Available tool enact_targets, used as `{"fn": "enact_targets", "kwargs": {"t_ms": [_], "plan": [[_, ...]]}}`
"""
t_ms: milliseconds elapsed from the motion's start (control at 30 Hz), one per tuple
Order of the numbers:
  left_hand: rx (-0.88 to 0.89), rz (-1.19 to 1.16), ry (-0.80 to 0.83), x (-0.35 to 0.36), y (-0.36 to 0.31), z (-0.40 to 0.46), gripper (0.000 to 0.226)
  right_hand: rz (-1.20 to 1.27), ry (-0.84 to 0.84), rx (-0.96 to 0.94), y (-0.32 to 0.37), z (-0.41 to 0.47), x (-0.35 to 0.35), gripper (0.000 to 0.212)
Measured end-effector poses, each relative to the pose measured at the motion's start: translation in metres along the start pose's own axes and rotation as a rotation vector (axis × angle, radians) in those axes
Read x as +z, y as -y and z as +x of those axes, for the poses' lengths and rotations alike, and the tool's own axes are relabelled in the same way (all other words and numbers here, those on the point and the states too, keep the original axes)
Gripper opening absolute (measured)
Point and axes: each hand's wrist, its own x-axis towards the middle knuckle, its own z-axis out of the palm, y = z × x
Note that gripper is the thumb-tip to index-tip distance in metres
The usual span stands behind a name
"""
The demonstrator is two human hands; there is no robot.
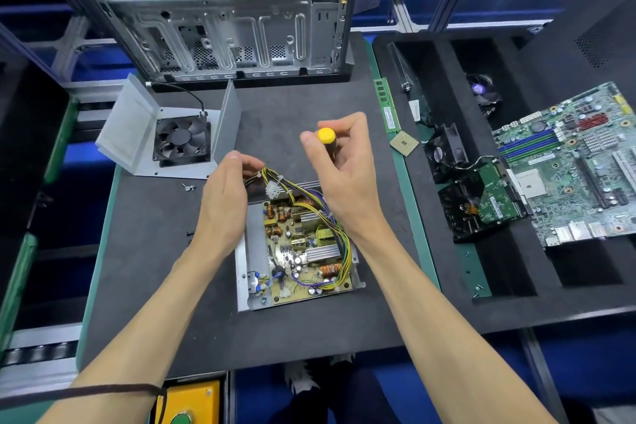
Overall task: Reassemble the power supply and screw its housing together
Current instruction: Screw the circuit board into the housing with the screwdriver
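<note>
Both hands work over the open power supply (pixel 296 248), which lies on the dark surface (pixel 155 268) with its circuit board showing. Right hand (pixel 344 165) grips a screwdriver (pixel 327 139) with a yellow cap, held upright above the far edge of the power supply. Left hand (pixel 223 203) curls its fingers around the wire bundle (pixel 275 177) at the far left corner of the power supply. Beyond the power supply to the left lies the housing cover (pixel 165 134) with its fan, and two loose screws (pixel 188 187) lie near it.
</note>
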Motion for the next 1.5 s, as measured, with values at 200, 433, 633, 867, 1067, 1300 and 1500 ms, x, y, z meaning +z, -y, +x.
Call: {"fn": "enact_targets", "kwargs": {"t_ms": [200, 433, 633, 867, 1067, 1300, 1500], "plan": [[-0.014, 0.017, -0.001, 0.000, 0.001, 0.000, 0.043, -0.003, 0.005, 0.008, -0.002, 0.001, -0.002, 0.026], [-0.018, 0.025, -0.006, -0.001, -0.001, 0.000, 0.047, 0.020, 0.023, 0.017, -0.001, 0.000, -0.003, 0.019], [-0.024, 0.032, -0.018, -0.001, -0.005, -0.002, 0.045, 0.038, 0.009, 0.009, 0.005, -0.001, 0.001, 0.009], [-0.005, 0.029, -0.015, 0.000, -0.008, -0.004, 0.046, 0.018, -0.086, 0.004, 0.002, -0.003, -0.001, 0.026], [-0.010, 0.017, -0.023, 0.001, -0.008, -0.004, 0.041, -0.025, 0.013, -0.014, 0.002, -0.004, -0.003, 0.031], [0.002, 0.017, -0.040, 0.002, -0.011, -0.005, 0.041, -0.012, -0.016, -0.031, 0.005, -0.006, -0.002, 0.012], [0.008, 0.040, -0.041, 0.001, -0.013, -0.007, 0.041, -0.016, -0.082, 0.000, 0.005, -0.006, -0.004, 0.010]]}}
